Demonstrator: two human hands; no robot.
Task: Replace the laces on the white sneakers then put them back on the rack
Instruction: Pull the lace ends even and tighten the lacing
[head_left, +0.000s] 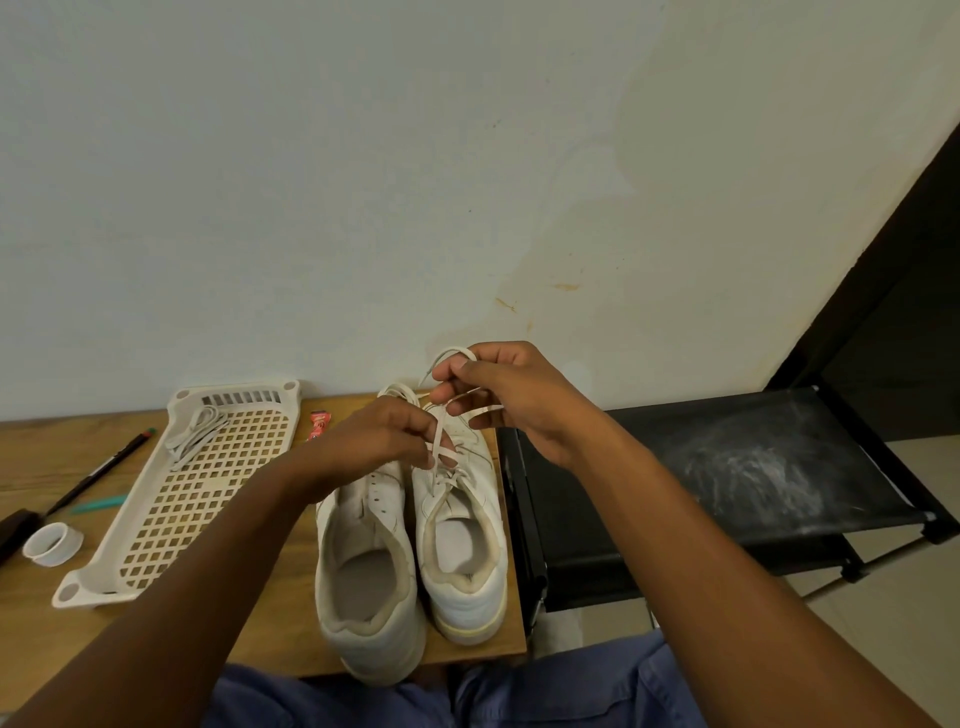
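Both hands, left hand (387, 434) and right hand (511, 395), pinched the lace (441, 441) on the right sneaker (462, 525), probably tying its bow next

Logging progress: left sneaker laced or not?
Unlaced: the left sneaker shows bare eyelets; both hands work a lace on the right sneaker.

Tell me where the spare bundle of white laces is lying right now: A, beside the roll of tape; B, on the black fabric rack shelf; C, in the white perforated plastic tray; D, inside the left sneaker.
C: the spare bundle of white laces lies at the far end of the white perforated plastic tray on the wooden table.
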